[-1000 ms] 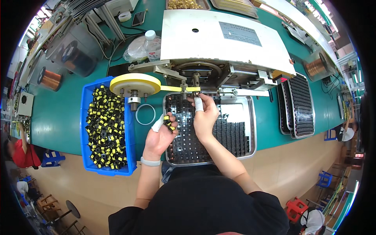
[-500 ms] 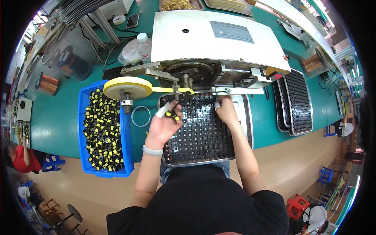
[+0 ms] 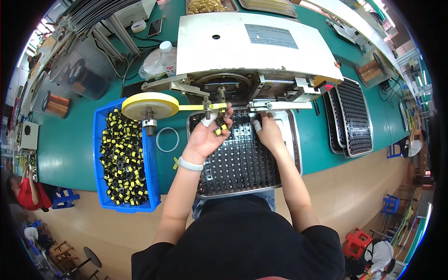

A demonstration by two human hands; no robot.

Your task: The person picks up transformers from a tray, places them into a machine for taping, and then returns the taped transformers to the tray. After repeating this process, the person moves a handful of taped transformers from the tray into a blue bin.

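Note:
My left hand [image 3: 207, 138], white wrapping on a finger, is closed around small black coil bobbins [image 3: 220, 128] banded with yellow tape. It is raised to the spindle [image 3: 221, 95] of a white tape-winding machine [image 3: 224, 51]. Yellow tape [image 3: 190, 107] runs to that spot from a roll [image 3: 151, 104] on the left. My right hand [image 3: 270, 134] has its fingers bent at the far right of a metal tray [image 3: 290, 128], just below the machine's metal bar [image 3: 284, 106]. What those fingers hold, if anything, is hidden. Rows of black bobbins [image 3: 238, 163] fill most of the tray.
A blue bin [image 3: 97, 158] heaped with yellow-taped bobbins stands at the left. Between it and the tray lies a white ring [image 3: 158, 140]. Stacked trays of black parts [image 3: 357, 121] sit to the right. A plastic bottle [image 3: 165, 56] and copper wire spools [image 3: 58, 103] stand farther back.
My left hand has moved right and slightly up with its bobbins, and they are now beside the spindle where the tape ends. The right hand stays at nearly the same place, fingers slightly shifted.

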